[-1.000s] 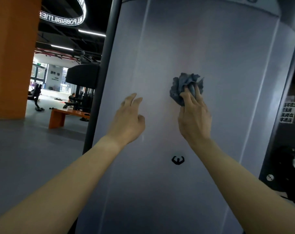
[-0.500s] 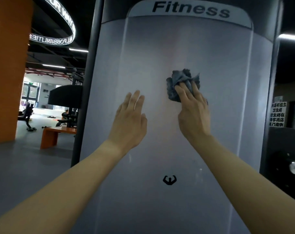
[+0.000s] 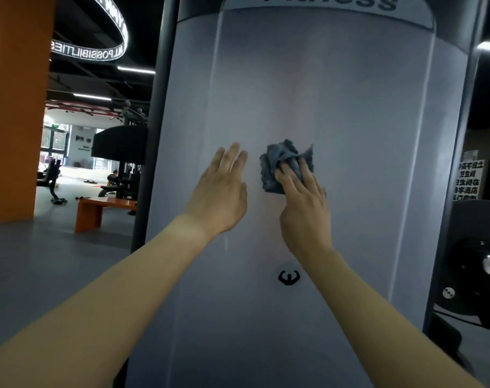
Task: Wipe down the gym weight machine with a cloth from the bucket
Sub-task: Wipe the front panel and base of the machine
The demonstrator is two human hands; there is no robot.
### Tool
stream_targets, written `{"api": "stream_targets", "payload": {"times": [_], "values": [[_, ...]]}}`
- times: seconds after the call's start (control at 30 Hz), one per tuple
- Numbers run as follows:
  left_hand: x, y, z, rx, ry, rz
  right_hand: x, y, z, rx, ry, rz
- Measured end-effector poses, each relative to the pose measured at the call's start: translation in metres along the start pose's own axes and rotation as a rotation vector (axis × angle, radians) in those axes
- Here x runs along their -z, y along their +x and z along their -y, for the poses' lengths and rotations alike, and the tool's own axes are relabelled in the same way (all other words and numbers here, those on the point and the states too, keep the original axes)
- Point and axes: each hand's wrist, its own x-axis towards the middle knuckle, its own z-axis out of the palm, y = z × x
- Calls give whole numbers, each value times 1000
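Grey cloth (image 3: 277,163), bunched into a wad, is pressed against the front cover of the weight machine (image 3: 350,107), about mid-height and a little left of centre. The wad has no clear long axis. Its visible part is slightly taller than wide, with crumpled peaks pointing up. Right hand (image 3: 304,211) lies over its lower right part, grip flat: fingers (image 3: 287,177) nearly straight and spread, pointing up-left, a fold poking up between two of them. The thumb is hidden.

Left hand (image 3: 221,197) is just beside the cloth on its left, not touching it. It holds nothing, grip wide, fingers straight and together, pointing up, palm toward the cover. Contact with the cover is unclear.

The cover stands upright, long axis vertical, with "Fitness" lettering cut off at the top. Small black logo (image 3: 288,277) is below the hands. Orange bench (image 3: 98,211) is on the floor far left.
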Motion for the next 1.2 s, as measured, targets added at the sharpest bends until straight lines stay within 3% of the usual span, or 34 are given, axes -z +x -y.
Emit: {"api": "stream_targets", "payload": {"times": [0.1, 0.23, 0.3, 0.37, 0.47, 0.53, 0.63, 0.8, 0.87, 0.93, 1.07, 1.13, 1.2], "values": [[-1, -25, 10, 8, -80, 19, -22, -32, 15, 46, 27, 84], [-13, -69, 30, 66, -160, 59, -42, -80, 23, 503, -117, 386], [-21, -93, 43, 127, -211, 61, -44, -85, 22, 634, -160, 457], [-29, -113, 56, 201, -260, 56, -41, -75, 23, 597, -153, 381], [-37, -136, 69, 332, -364, 58, -36, -57, 35, 156, -49, 203], [-42, -149, 70, 358, -410, 58, -41, -59, 50, 16, -39, 160], [-49, -168, 70, 373, -447, 58, -60, -86, 58, 143, -89, 191], [-63, -192, 78, 440, -469, 53, -79, -131, 57, 625, -231, 471], [-64, -195, 82, 453, -499, 55, -83, -129, 60, 737, -266, 519], [-63, -193, 84, 468, -526, 31, -84, -112, 68, 675, -233, 468], [-65, -197, 90, 523, -572, -4, -87, -84, 91, 366, -165, 312], [-67, -203, 97, 551, -577, -17, -97, -93, 103, 378, -185, 298], [-70, -206, 107, 580, -568, -36, -107, -112, 108, 502, -218, 368]]}}
